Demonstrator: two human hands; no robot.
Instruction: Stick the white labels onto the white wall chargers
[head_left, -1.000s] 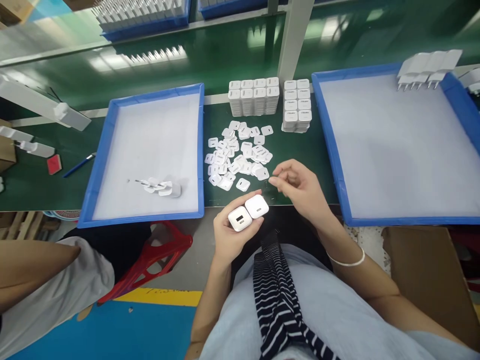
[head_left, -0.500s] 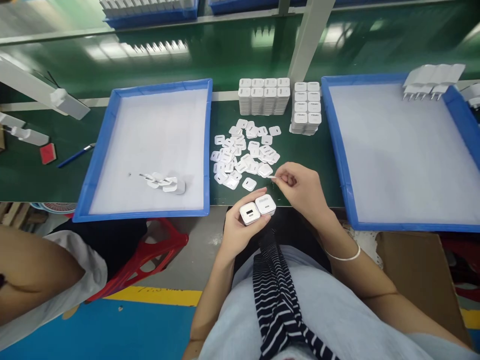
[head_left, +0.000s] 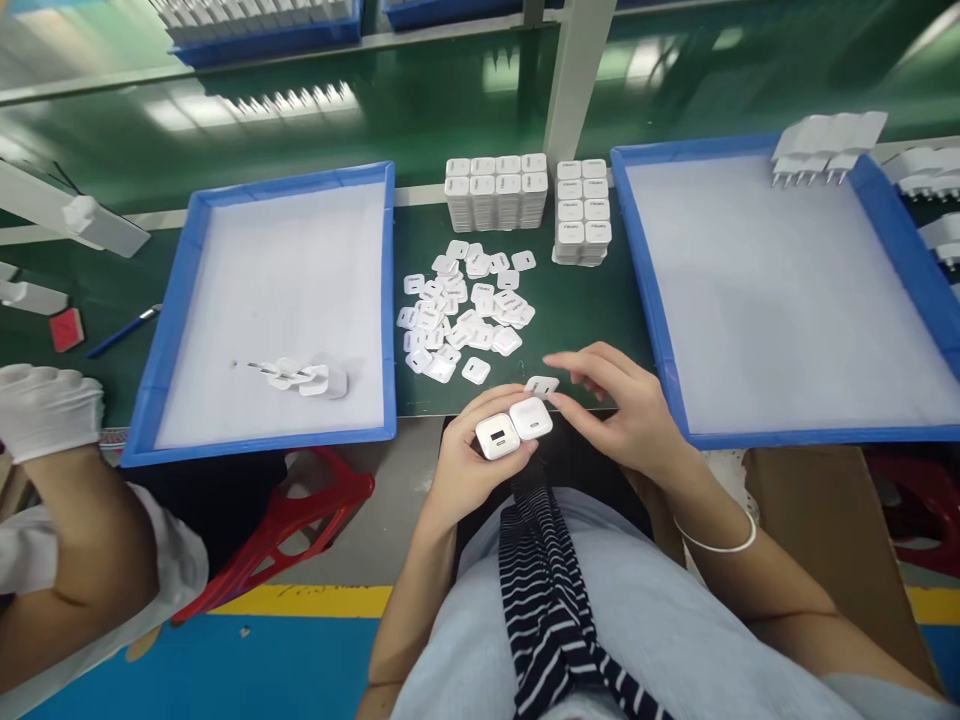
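My left hand [head_left: 469, 450] is closed round two white USB charger bodies [head_left: 498, 437], side by side with their port faces up. The right one carries a smooth face with a single slot; the left one shows a dark port opening. A small white cover plate [head_left: 541, 386] is tilted just above them, between my left fingertips and my right thumb. My right hand [head_left: 619, 405] has its thumb and index finger spread, the thumb touching the plate's edge. Beyond both hands lies a loose pile of similar cover plates [head_left: 475, 370] on the green table.
Stacked cover plates [head_left: 496, 190] stand behind the pile, with a second stack [head_left: 583, 215] beside them. Blue-rimmed trays flank me: the left tray [head_left: 388, 300] holds chargers [head_left: 326, 380], the right tray [head_left: 660, 330] has chargers [head_left: 825, 145] at its back. A co-worker's gloved hand [head_left: 49, 410] is at far left.
My right hand has brought the cover plate from the pile's edge to the chargers and spread its fingers. The co-worker's gloved hand has come into view. The whole view has shifted slightly.
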